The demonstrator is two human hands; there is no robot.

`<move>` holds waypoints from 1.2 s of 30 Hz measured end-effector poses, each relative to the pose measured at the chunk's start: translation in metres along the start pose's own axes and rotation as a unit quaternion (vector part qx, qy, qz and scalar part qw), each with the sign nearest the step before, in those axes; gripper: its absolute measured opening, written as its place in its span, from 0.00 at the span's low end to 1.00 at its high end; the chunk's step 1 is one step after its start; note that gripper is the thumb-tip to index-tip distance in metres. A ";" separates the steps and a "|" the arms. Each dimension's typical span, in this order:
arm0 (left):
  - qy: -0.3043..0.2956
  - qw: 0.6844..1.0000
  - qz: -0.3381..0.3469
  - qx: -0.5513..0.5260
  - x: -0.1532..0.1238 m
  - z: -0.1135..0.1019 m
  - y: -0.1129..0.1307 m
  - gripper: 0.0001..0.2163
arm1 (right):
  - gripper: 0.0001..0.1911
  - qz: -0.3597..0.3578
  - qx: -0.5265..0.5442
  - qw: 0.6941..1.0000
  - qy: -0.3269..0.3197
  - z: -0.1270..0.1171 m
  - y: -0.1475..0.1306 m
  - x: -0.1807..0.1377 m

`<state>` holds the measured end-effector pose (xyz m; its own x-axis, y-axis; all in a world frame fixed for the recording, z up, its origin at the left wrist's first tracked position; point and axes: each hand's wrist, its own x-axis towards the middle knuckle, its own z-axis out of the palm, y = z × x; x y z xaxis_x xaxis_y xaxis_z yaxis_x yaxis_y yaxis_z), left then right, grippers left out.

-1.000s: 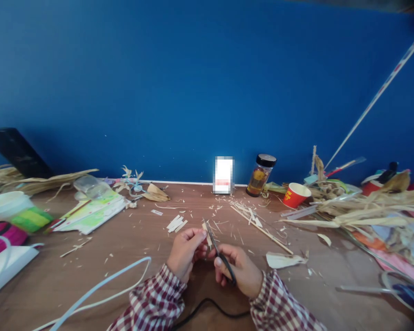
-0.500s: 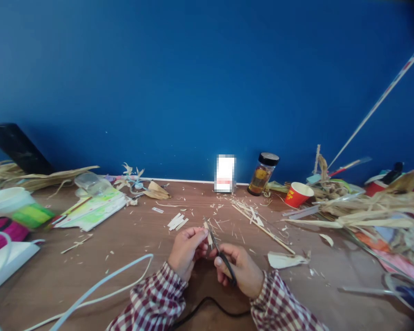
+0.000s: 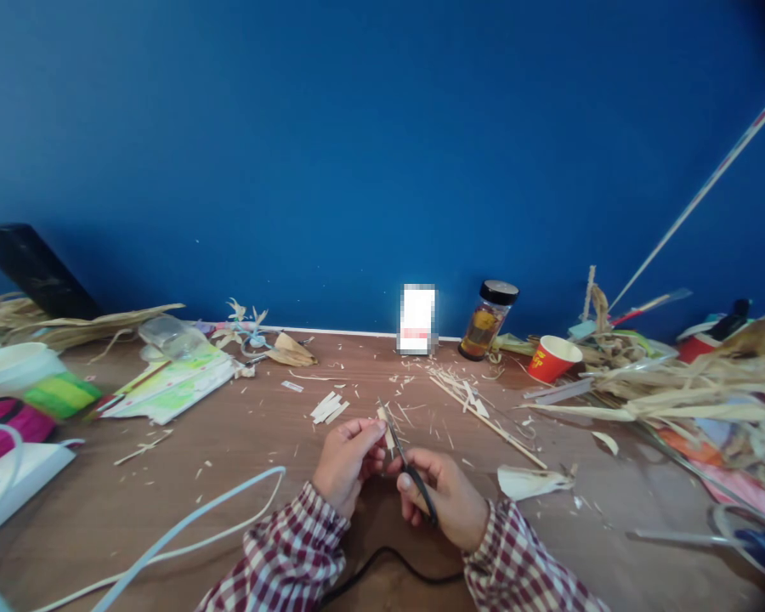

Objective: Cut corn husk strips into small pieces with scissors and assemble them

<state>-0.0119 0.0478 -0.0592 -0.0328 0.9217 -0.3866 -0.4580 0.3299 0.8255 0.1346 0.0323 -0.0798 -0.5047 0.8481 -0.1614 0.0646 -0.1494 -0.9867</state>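
Between the thumb and fingers of my left hand [image 3: 349,459] is pinched a short pale strip of dried husk [image 3: 391,440]. My right hand [image 3: 444,495] grips black-handled scissors [image 3: 414,480], whose blades point away from me and lie along the strip's right side. Whether the blades touch the strip I cannot tell. Just beyond my left hand lies a small group of cut pale strips [image 3: 330,408]. Thin offcuts [image 3: 446,429] are scattered on the brown table [image 3: 248,442] past the scissors.
A lidded jar [image 3: 488,321] and a red paper cup [image 3: 554,358] stand at the back right. Dried husks [image 3: 688,387] pile up on the right. A painted sheet [image 3: 172,387] and a white cable [image 3: 210,506] lie on the left. A white husk piece [image 3: 532,483] rests beside my right hand.
The view has shifted very slightly. Both hands, the strip and the scissors keep nearly the same pose.
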 end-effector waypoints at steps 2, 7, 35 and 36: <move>0.002 1.000 0.001 0.000 0.000 0.000 0.000 0.12 | 0.21 0.003 -0.001 1.000 0.003 0.000 -0.001 0.000; -0.004 1.000 0.004 0.000 0.000 0.000 0.000 0.11 | 0.21 0.008 -0.007 1.000 0.011 0.001 -0.004 -0.001; 0.003 1.000 0.009 0.000 0.000 -0.001 -0.001 0.11 | 0.21 0.032 -0.025 0.999 0.029 0.002 -0.004 0.000; 0.004 1.000 0.009 0.000 0.000 -0.001 -0.001 0.11 | 0.21 0.030 -0.023 0.999 0.031 0.002 -0.005 0.000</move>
<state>-0.0122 0.0478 -0.0602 -0.0470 0.9257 -0.3753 -0.4575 0.3141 0.8319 0.1330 0.0322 -0.0749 -0.4446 0.8683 -0.2199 0.1335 -0.1786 -0.9748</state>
